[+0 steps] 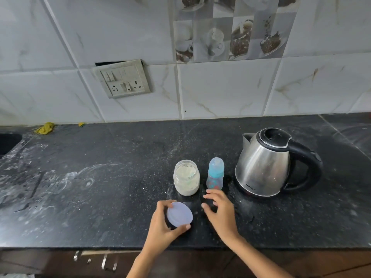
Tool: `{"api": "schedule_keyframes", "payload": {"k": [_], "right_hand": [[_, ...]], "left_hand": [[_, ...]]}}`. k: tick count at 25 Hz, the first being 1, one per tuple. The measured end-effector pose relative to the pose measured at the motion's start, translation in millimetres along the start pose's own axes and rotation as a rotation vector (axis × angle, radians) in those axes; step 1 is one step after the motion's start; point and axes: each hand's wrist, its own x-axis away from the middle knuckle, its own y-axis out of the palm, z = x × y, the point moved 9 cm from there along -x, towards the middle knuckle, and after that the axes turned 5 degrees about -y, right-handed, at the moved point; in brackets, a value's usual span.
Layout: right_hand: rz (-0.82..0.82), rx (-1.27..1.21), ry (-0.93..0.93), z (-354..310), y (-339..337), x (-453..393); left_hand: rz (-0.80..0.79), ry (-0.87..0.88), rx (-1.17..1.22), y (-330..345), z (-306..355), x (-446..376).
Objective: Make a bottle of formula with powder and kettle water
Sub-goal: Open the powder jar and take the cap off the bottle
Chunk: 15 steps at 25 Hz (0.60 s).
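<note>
An uncovered glass jar of pale formula powder (186, 177) stands on the black counter (100, 187). Right beside it stands a small baby bottle (215, 173) with a blue collar and clear cap. A steel kettle (265, 163) with a black lid and handle sits to the right, spout facing left. My left hand (163, 225) grips the jar's pale lilac lid (179, 214) just above the counter, in front of the jar. My right hand (219, 210) hovers with its fingers spread and empty, just in front of the bottle.
A dark sink corner (8, 145) lies at the far left. A yellow cloth (45, 128) sits by the wall. A switch and socket plate (122, 80) is on the tiled wall. White smears mark the counter's left half. Drawer handles (104, 261) show below the front edge.
</note>
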Motion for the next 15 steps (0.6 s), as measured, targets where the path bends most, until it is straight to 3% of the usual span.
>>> {"api": "schedule_keyframes", "payload": {"k": [6,15], "right_hand": [[0.145,-0.084,0.075,21,-38,-5],[0.072,-0.189,0.179,28,-16,-46]], "left_hand": [[-0.065,0.113,-0.357,18,1,-3],[-0.038,0.347,-0.129,68,114,-35]]}}
